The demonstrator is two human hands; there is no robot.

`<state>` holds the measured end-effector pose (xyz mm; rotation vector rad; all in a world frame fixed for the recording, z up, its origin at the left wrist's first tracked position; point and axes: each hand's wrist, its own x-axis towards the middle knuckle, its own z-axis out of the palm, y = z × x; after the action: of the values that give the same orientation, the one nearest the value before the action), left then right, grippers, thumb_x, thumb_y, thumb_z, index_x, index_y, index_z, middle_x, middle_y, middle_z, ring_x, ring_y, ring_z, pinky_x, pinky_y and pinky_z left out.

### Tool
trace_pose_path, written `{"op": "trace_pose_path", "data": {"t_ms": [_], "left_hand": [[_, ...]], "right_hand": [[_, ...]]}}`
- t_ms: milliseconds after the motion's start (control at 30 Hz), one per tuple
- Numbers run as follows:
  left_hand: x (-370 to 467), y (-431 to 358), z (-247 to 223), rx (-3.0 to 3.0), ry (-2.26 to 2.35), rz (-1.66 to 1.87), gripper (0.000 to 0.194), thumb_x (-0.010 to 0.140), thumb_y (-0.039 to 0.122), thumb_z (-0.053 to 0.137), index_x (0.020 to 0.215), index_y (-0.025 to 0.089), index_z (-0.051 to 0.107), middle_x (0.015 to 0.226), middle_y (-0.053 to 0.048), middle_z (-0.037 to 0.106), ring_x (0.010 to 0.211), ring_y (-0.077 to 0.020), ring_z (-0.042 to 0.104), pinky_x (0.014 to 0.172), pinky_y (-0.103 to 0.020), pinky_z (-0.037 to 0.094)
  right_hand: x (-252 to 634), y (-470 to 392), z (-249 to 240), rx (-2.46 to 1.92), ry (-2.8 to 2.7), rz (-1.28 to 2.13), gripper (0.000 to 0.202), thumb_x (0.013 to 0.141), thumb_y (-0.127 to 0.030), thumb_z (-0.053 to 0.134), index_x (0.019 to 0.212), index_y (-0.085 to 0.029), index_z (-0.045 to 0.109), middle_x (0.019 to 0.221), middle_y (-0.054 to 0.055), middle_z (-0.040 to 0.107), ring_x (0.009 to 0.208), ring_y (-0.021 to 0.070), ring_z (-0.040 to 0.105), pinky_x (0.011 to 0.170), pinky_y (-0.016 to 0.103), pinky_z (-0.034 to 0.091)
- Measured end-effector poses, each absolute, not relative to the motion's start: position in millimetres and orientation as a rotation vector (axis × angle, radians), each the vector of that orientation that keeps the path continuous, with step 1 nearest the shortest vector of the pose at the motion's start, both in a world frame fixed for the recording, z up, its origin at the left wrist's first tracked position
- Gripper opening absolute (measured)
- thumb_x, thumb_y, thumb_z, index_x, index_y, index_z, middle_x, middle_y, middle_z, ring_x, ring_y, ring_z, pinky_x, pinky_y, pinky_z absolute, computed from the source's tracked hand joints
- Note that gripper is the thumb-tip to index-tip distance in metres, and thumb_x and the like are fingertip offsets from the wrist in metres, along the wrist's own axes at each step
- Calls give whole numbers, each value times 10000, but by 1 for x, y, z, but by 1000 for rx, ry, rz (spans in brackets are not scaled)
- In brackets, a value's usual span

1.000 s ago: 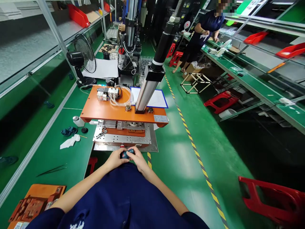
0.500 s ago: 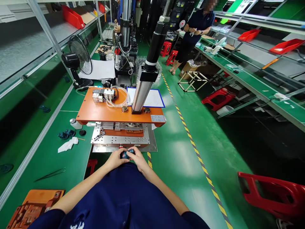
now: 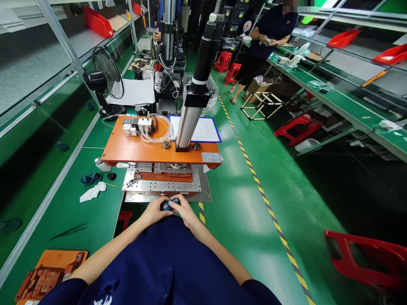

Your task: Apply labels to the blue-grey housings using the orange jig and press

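Close to my body, both hands are closed on one small dark blue part, whose kind I cannot make out. My left hand grips its left side. The fingers of my right hand press on its right end, and they hide much of it. Just beyond my hands stands a press with an orange top plate and a drilled metal base. On the green table to the left lie similar-looking dark blue parts, a white cloth and black tweezers.
An orange fixture block lies at the lower left. A fan and a clipboard are behind the press. Red stools stand on the right-hand floor. A co-worker stands by the far bench.
The view has shifted slightly, so table items appear a little further right. My hands keep nearly the same hold on the blue part. The co-worker's feet have changed position.
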<state>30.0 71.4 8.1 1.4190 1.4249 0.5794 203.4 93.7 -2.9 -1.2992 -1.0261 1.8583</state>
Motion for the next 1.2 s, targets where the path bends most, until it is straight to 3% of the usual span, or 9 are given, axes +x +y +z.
{"op": "trace_pose_path", "data": {"t_ms": [700,1033,1133,1200], "left_hand": [[32,73,10,1437,1404,560,451,734,297,750,1165,214,644,1085,-53,735,1006,-248,677,940,-346,485],[32,72,11,1440,1434,591,445,732,340,759,1152,216,680,1051,-49,750,961,-241,676,923,-353,494],[26,76,12,1419,1511,630,455,726,386,763,1133,199,685,990,-44,747,898,-231,669,869,-345,506],[20,81,13,1397,1583,664,465,743,429,741,1129,179,677,976,-49,740,878,-230,660,846,-348,509]], "right_hand": [[206,97,-5,-1283,-997,1894,326,686,-423,767,896,-232,607,903,-4,621,862,186,622,673,289,504],[207,98,-10,-1280,-1214,1819,373,752,-544,711,938,-236,615,919,22,663,860,208,661,681,328,554],[218,112,-11,-1303,-1396,1661,409,808,-580,644,1042,-245,656,982,51,691,930,236,658,765,385,565],[229,131,-11,-1361,-1498,1453,438,851,-555,603,1169,-256,643,1158,94,666,1128,285,597,949,470,512]]}}
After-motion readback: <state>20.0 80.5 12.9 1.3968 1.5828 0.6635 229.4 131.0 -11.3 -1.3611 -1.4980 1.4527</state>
